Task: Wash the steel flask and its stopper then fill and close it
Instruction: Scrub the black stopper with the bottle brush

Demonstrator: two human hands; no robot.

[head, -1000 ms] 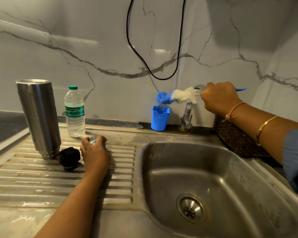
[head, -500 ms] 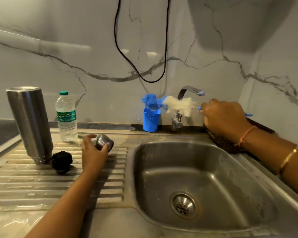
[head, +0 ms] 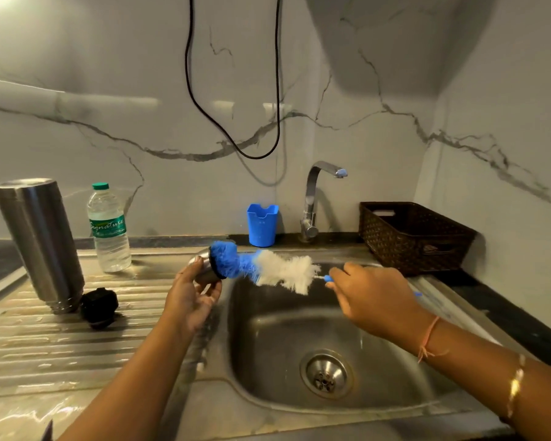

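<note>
Two hands meet over the sink's left rim, and everything else sits around them. At the drainboard's far left edge the flask (head: pixel 39 246) stands mouth down, leaning slightly, with the black stopper (head: pixel 100 307) touching its base on the right. Just behind, near the back edge, stands a water bottle (head: pixel 109 229) with a green cap. The left hand (head: pixel 191 297) is over the drainboard's right edge, fingers curled around a small steel cup (head: pixel 204 268), its open mouth turned right. The brush (head: pixel 268 270) has its blue tip pushed into that mouth, with the white bristles trailing right over the sink (head: pixel 268 351). The right hand (head: pixel 372 297) pinches the brush's blue handle, fingers closed on it above the basin. A blue holder (head: pixel 262 224) and the tap (head: pixel 314 202) stand along the sink's back edge. A dark woven basket (head: pixel 414 237) sits at the back right corner.
</note>
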